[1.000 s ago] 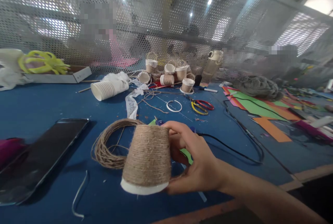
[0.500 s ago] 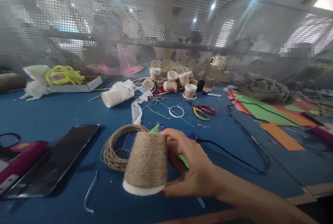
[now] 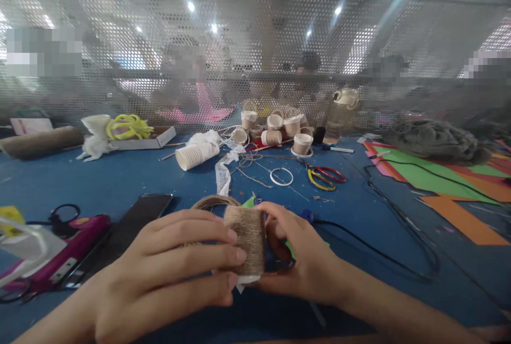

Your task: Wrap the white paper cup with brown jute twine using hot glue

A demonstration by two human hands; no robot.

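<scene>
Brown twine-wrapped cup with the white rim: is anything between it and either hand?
Nothing visible: the bare left hand lies against the cup on its left, and the bare right hand grips its right side. The coil of brown twine lies beyond.

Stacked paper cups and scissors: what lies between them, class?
Between the stacked paper cups and the scissors, the head view shows a lace strip, loose twine, a white ring and a thin pale strand on the blue table.

Small overhead lights flare in streaks, the hazy background looks soft, and the wide view stretches toward its edges
</scene>
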